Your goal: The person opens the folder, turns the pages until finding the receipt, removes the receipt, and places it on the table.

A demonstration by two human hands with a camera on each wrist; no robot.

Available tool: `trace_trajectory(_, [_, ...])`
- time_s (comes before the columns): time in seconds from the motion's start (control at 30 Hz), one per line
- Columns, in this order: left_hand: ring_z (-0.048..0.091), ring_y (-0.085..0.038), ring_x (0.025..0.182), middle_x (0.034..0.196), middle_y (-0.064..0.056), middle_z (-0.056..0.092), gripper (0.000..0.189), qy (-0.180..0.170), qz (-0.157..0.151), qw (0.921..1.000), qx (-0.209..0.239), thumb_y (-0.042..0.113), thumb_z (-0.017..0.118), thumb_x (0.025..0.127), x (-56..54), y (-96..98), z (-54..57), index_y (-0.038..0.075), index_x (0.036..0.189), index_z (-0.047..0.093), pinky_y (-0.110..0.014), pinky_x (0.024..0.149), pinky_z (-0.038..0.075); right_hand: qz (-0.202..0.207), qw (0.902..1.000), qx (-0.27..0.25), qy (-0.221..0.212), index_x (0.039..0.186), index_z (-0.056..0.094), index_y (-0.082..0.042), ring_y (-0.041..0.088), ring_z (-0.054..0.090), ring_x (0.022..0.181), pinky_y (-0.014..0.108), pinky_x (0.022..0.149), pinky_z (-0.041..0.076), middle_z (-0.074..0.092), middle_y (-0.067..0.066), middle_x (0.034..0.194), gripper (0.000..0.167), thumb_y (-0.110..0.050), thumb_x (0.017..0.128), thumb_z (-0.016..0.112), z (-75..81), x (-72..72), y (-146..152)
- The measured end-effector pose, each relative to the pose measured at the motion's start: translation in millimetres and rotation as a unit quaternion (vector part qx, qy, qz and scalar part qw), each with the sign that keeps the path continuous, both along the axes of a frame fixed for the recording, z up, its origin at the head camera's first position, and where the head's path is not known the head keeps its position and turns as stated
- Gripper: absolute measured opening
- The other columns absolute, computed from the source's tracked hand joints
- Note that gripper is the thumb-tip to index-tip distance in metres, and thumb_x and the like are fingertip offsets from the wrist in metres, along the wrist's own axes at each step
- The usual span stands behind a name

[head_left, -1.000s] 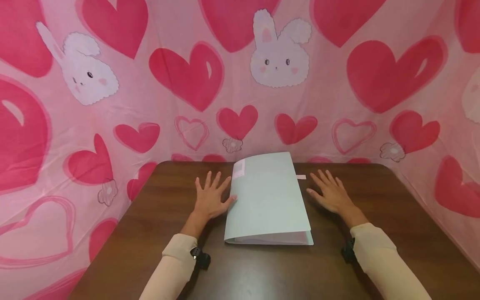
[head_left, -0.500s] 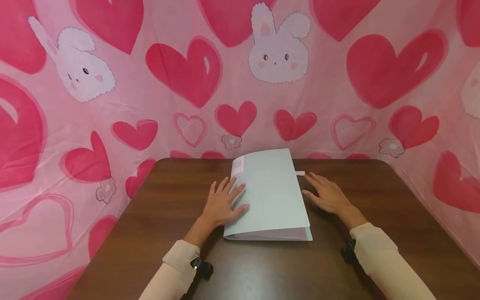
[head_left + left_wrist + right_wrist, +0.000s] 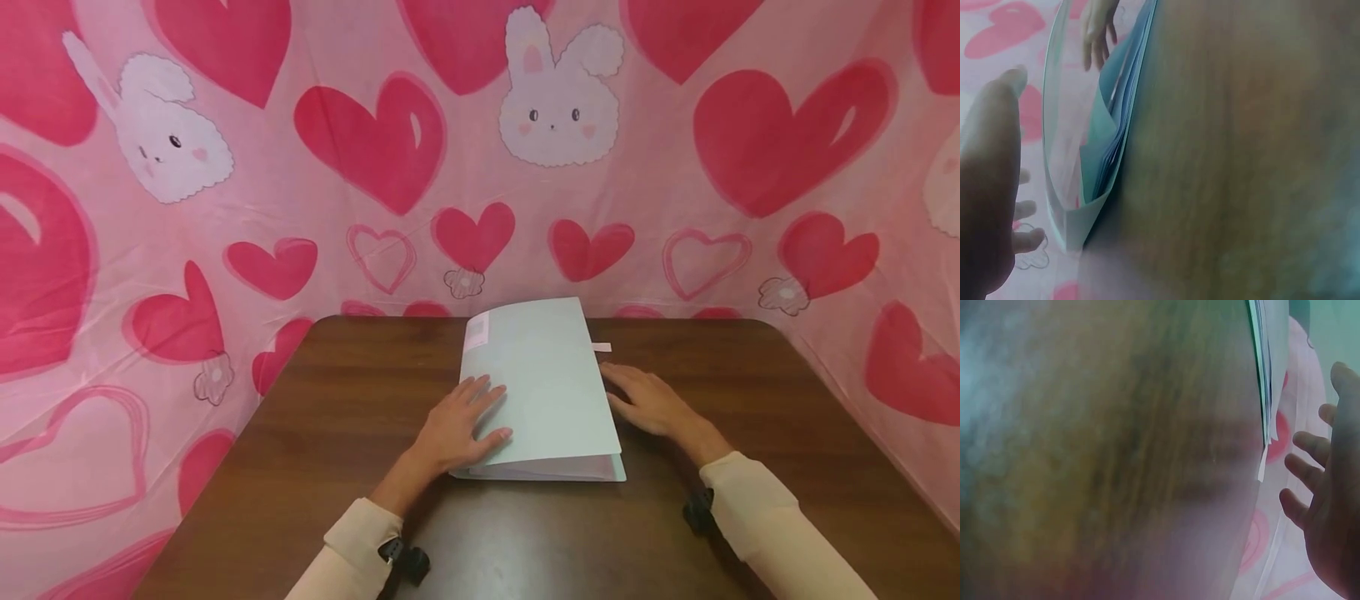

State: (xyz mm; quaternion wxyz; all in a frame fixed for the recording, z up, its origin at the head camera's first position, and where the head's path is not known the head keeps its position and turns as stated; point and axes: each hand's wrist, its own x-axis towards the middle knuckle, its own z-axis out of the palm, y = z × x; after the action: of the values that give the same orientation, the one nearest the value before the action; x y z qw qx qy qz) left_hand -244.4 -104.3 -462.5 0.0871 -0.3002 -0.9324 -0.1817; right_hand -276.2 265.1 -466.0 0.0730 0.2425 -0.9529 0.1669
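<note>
A pale mint folder lies on the brown table, its cover bowed up a little. Pages show between its covers in the left wrist view. My left hand is over the folder's lower left side with fingers spread; whether it touches the cover I cannot tell. At the folder's right edge is my right hand, fingers extended and their tips close to that edge. A pink tab sticks out at the upper right, and a pink label is on the cover's upper left corner.
The dark wood table has rounded far corners. Behind it and at both sides hangs a pink cloth with hearts and rabbits. A small black device is worn on the left wrist, another on the right.
My left hand has moved right from the folder's left edge to over its cover, and nearer to me. My right hand has shifted slightly left, toward the folder's right edge. The folder stays put.
</note>
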Motion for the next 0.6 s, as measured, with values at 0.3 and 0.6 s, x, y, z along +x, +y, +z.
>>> trace_trajectory(0.3, [0.034,-0.031,0.155,0.164,-0.005,0.041,0.066,-0.042,-0.013,0.999,0.011,0.062,0.056,0.093,15.8,2.6,-1.6,0.03,0.15,0.051,-0.06,0.116,0.04,0.034,0.9989,-0.028,-0.012,0.156,0.04,-0.007,0.04,0.052,0.141,0.062,0.113,0.041,0.05,0.017,0.156,0.061,-0.034,0.103,0.055,-5.0,7.7,-6])
trace_trajectory(0.6, [0.032,-0.035,0.155,0.166,-0.006,0.038,0.077,-0.035,-0.033,0.9986,-0.021,0.069,0.058,0.088,22.6,5.9,1.8,0.032,0.154,0.045,-0.058,0.12,0.037,0.072,0.9961,-0.05,-0.004,0.154,0.041,-0.003,0.04,0.054,0.138,0.062,0.111,0.044,0.05,0.019,0.155,0.065,-0.031,0.098,0.061,-6.3,11.8,-16])
